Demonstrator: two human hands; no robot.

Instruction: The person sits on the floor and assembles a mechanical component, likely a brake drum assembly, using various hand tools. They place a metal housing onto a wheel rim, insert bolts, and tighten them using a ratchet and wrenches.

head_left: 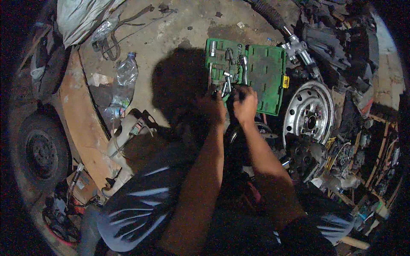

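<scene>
A green tool case (265, 81) lies unfolded on the floor in front of me. In its left half are several silver sockets (227, 77) and a ratchet handle (244, 70), which lies along the hinge side. My left hand (217, 106) is at the near edge of that half, its fingers curled beside the loose sockets and mostly in shadow. Close to its right, my right hand (245, 104) has its fingers bent inward over the near edge of the case. Whatever sits between the fingers of either hand is too dark to make out.
To the right lie a steel wheel rim (308, 115), a silver metal part (299, 49) and heaped car parts. A clear plastic bottle (126, 77) and a white plastic container (124, 132) are on the left. Farther left stand a curved brown board (79, 111) and a tyre (42, 149).
</scene>
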